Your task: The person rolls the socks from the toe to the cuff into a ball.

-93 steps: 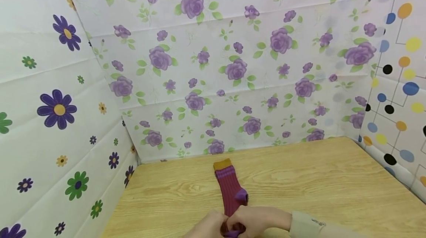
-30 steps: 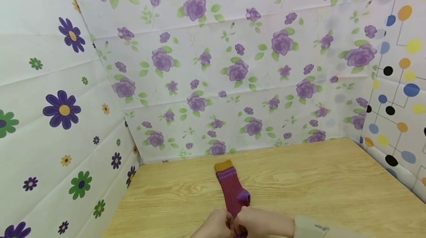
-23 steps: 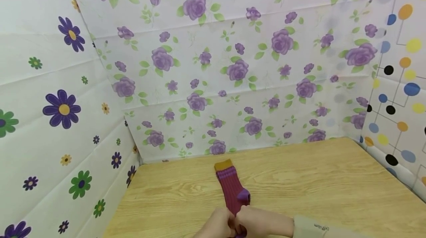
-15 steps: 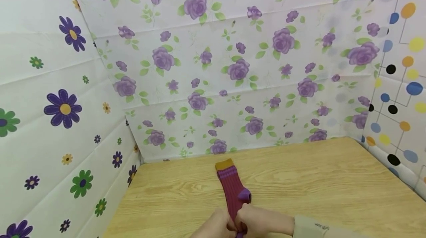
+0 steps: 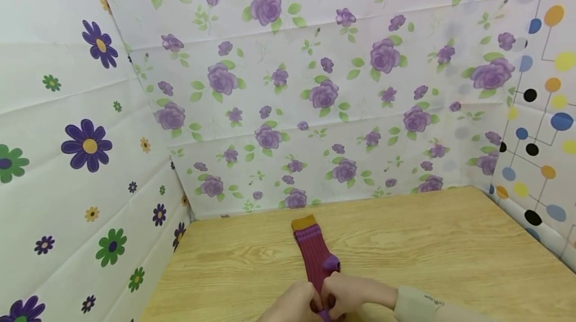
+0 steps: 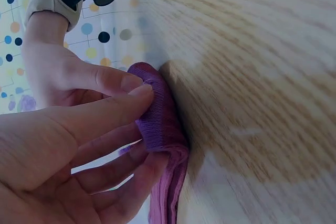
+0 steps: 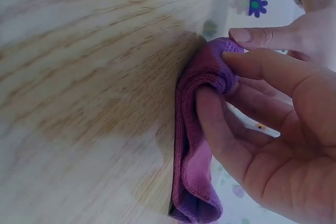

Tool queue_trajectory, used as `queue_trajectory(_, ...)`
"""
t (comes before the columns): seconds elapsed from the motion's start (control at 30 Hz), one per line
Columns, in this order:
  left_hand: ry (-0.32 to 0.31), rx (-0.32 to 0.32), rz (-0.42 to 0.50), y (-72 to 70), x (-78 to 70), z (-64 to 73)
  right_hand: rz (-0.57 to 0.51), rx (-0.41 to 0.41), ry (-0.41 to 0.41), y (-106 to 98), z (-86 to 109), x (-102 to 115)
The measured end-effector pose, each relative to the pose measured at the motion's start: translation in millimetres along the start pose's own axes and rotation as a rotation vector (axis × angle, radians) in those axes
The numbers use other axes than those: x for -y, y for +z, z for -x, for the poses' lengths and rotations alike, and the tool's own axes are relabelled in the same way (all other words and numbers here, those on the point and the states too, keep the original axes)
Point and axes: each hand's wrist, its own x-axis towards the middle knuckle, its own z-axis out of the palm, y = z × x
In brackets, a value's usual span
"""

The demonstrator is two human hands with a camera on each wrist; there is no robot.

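Note:
A maroon ribbed sock (image 5: 313, 254) lies lengthwise on the table, with a mustard cuff (image 5: 303, 223) at the far end and a purple heel (image 5: 331, 262) to the right. Layers of knit show at its edge; whether a second sock lies in the stack I cannot tell. My left hand (image 5: 290, 302) and right hand (image 5: 348, 292) meet at the near end, each pinching the purple toe (image 6: 157, 116) between thumb and fingers. In the right wrist view the toe end curls over into a thick roll (image 7: 212, 66), with my right index finger beneath it.
The pale wood-grain table (image 5: 405, 242) spreads around the sock. A rose-patterned sheet (image 5: 321, 94) stands at its back edge. Flower-print (image 5: 85, 147) and dotted (image 5: 535, 149) sheets wall off the left and right sides.
Both hands stay at the toe end while the fingers shift their hold there. More of the purple toe shows between them than about a second ago. The view has drifted slightly.

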Motion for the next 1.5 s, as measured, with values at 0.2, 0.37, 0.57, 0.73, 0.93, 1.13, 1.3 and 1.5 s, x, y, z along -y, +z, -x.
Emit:
queue_trajectory(0.2,0.014,-0.007,-0.048,-0.4,0.1,-0.5,0.01,0.005,0.039,-1,-0.9,-6)
queue_trajectory(0.37,-0.005,0.006,-0.101,-1.4,-2.7,-0.8,-0.041,0.055,0.092,-4,-1.4,-8)
queue_trajectory(0.57,-0.044,0.012,-0.114,-0.7,-4.0,-1.2,-0.009,0.065,0.136,-6,-1.2,-3)
queue_trajectory(0.73,-0.044,0.006,-0.112,-0.3,-0.4,-4.3,0.012,0.038,0.218,-4,-2.2,0)
queue_trajectory(0.93,-0.076,-0.037,-0.049,0.6,1.7,-9.0,0.021,-0.051,0.239,-1,-0.4,0)
queue_trajectory(1.13,-0.049,-0.079,-0.063,0.4,-0.4,-13.7,0.009,-0.162,0.209,4,0.9,-4)
queue_trajectory(1.3,-0.062,-0.113,-0.048,-1.3,-0.7,-17.9,0.061,-0.217,0.176,8,1.9,-2)
queue_trajectory(1.5,-0.083,-0.145,-0.056,-3.4,2.1,-22.4,0.163,-0.186,0.059,7,5.1,6)
